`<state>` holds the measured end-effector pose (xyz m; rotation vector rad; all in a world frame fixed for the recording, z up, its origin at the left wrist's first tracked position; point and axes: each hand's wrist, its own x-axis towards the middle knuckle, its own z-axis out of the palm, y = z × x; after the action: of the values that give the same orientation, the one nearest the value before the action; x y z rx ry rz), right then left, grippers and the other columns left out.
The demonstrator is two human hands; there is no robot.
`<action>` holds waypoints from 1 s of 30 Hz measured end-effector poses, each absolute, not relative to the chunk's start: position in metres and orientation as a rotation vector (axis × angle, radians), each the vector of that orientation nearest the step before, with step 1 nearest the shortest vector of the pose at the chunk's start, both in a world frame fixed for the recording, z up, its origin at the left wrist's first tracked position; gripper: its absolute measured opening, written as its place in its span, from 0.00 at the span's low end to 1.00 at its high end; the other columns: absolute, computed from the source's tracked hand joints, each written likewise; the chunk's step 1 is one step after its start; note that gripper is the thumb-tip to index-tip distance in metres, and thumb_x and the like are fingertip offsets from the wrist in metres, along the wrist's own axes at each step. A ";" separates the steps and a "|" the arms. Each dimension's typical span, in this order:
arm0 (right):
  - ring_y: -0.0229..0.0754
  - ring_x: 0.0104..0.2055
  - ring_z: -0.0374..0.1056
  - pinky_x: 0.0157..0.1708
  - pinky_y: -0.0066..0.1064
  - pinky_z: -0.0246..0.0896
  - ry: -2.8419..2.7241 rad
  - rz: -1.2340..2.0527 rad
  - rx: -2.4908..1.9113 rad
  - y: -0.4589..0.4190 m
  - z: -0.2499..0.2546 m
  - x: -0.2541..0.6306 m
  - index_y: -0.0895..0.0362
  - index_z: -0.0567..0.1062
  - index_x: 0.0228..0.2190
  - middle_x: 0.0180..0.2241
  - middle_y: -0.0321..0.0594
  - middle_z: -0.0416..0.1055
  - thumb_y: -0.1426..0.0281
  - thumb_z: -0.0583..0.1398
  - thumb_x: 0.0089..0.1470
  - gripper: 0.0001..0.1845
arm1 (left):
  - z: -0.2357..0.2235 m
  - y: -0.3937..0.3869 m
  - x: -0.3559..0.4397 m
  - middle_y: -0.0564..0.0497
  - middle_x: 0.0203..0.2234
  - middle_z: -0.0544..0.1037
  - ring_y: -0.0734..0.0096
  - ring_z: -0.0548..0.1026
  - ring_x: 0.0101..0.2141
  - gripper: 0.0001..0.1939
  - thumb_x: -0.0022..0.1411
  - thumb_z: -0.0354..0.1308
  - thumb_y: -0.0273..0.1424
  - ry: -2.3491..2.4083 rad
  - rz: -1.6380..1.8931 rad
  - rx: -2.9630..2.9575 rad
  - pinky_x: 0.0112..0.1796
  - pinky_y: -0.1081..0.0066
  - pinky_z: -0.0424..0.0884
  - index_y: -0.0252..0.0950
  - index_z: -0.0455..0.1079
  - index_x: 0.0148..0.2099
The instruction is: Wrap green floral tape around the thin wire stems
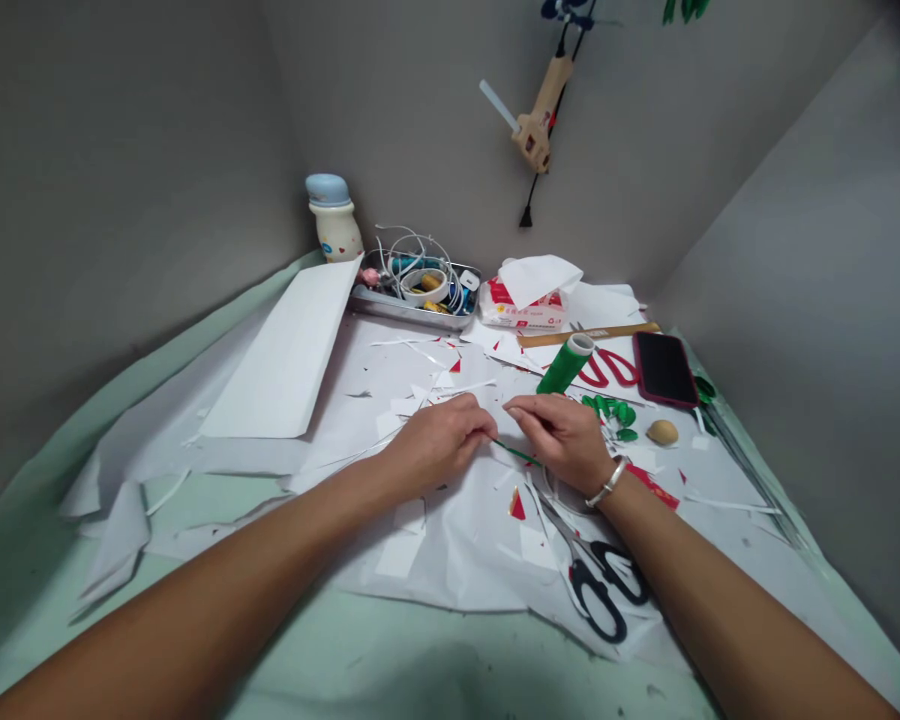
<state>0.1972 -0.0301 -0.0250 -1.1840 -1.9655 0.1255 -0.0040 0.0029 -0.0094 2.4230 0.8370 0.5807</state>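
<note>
Between my two hands runs a thin green stem (pixel 517 454). My left hand (pixel 450 435) pinches its left end. The stem's other end passes under my right hand (pixel 566 440), which wears a silver bangle. That hand's fingers are closed at the tips, and what they hold is hidden. Just behind it stands a tilted spool of green thread (pixel 562 368). Small green leaf-shaped pieces (pixel 616 412) lie to its right. Black-handled scissors (pixel 596 580) rest below my right wrist, beside thin white strips and a red scrap (pixel 517 505).
A metal tray (pixel 412 308) with cords and tape sits at the back, beside a tissue pack (pixel 521 305) and a bottle (pixel 335 220). Folded white card (pixel 285 360) stands left. Right are red-handled scissors (pixel 607 368), a phone (pixel 664 368) and a round tan object (pixel 661 432). A glue gun (pixel 541 115) hangs behind.
</note>
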 end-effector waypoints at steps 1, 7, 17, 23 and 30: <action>0.39 0.33 0.72 0.35 0.29 0.62 -1.925 0.188 -1.199 -0.028 -0.026 0.199 0.55 0.78 0.34 0.33 0.38 0.78 0.70 0.57 0.57 0.08 | -0.007 0.003 -0.004 0.51 0.33 0.72 0.70 0.71 0.35 0.10 0.60 0.50 0.25 0.810 0.596 2.379 0.38 0.71 0.66 0.38 0.72 0.38; 0.39 0.33 0.72 0.34 0.27 0.64 -2.010 0.366 -1.236 -0.025 -0.032 0.199 0.54 0.78 0.34 0.33 0.37 0.78 0.69 0.55 0.58 0.10 | 0.002 0.004 -0.005 0.51 0.31 0.75 0.71 0.71 0.32 0.07 0.60 0.52 0.30 0.840 0.740 1.941 0.36 0.70 0.67 0.36 0.71 0.37; 0.37 0.26 0.64 0.31 0.31 0.54 -2.268 -0.036 -1.027 -0.041 -0.020 0.186 0.56 0.77 0.35 0.23 0.36 0.71 0.70 0.56 0.57 0.09 | -0.008 0.008 -0.007 0.50 0.33 0.73 0.69 0.71 0.33 0.09 0.60 0.51 0.27 1.141 0.770 2.293 0.36 0.69 0.65 0.38 0.73 0.36; 0.39 0.31 0.70 0.33 0.30 0.61 -1.900 0.173 -1.189 -0.028 -0.022 0.202 0.55 0.77 0.34 0.30 0.39 0.76 0.69 0.56 0.58 0.09 | -0.006 0.003 -0.003 0.51 0.34 0.73 0.70 0.71 0.35 0.10 0.61 0.50 0.26 0.853 0.581 2.379 0.37 0.70 0.66 0.39 0.73 0.39; 0.40 0.35 0.72 0.36 0.29 0.65 -2.068 0.305 -1.219 -0.023 -0.031 0.201 0.54 0.78 0.34 0.34 0.39 0.78 0.70 0.56 0.57 0.10 | 0.007 0.004 -0.004 0.50 0.33 0.76 0.71 0.72 0.33 0.07 0.61 0.53 0.31 0.915 0.781 1.912 0.37 0.70 0.68 0.37 0.72 0.38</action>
<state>0.2013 -0.0232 -0.0309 -1.2194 -2.0676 0.3049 -0.0041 0.0037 0.0075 1.9116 0.9147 0.7814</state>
